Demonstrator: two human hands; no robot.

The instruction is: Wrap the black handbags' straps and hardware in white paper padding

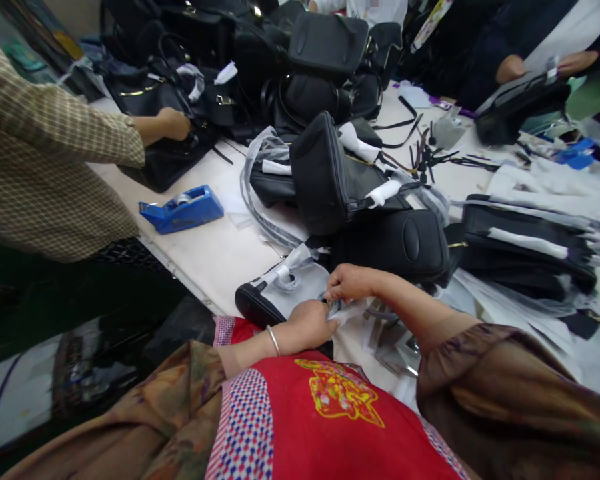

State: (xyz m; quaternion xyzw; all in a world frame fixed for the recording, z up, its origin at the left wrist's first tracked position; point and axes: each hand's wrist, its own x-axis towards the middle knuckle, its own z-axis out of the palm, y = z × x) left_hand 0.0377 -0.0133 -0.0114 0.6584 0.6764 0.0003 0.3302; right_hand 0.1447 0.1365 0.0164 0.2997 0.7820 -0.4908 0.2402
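Note:
My left hand (311,323) and my right hand (349,283) meet at the near table edge, both closed in a pinch on a small piece of clear plastic wrap (341,308). Just left of them lies a black handbag (273,297) partly covered in white-grey wrapping. A metal bangle sits on my left wrist. My red apron fills the bottom of the view.
Several black handbags (330,173) are piled across the white table (215,247). A blue tape dispenser (183,209) lies at the left. A co-worker's hand (173,123) in a checked sleeve touches a bag. Another person's hands (511,68) work at the far right.

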